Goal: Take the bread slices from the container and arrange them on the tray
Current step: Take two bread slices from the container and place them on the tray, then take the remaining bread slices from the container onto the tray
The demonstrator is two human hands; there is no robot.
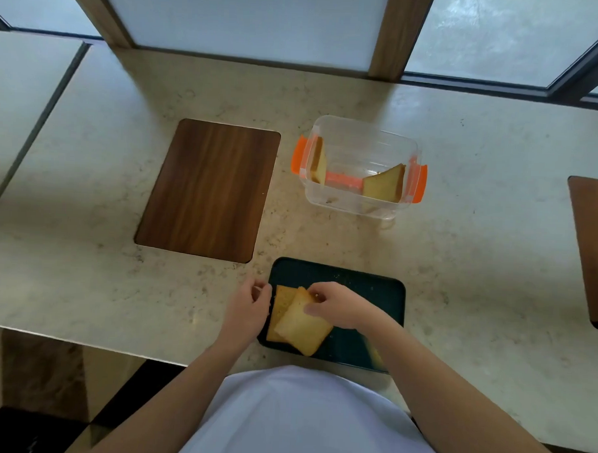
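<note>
On the near edge of the counter (86, 189) sits the dark tray (373, 291), and I have both hands over its left half. My right hand (335, 305) pinches the top bread slice (303, 324) between thumb and fingertips at its far corner; that slice lies tilted across a second slice (282, 304) beneath it, overlapping most of it. My left hand (249, 304) hovers at the tray's left rim with fingers loosely curled; I think it holds nothing, though the motion blur makes that hard to confirm. Further back, the clear container (363, 143) with orange clips still holds two slices: one standing against its left wall (319, 162) and one leaning at the right end (385, 185). A wooden board (206, 188) lies beside the container, unused.

I judge the step in hand to be laying this slice down neatly. To do it well, I would slide it right onto bare tray so it no longer overlaps its neighbour, square its edges to the rim, and let go gently, since soft bread dents under a hard pinch. The open right half leaves room for the remaining two.
</note>
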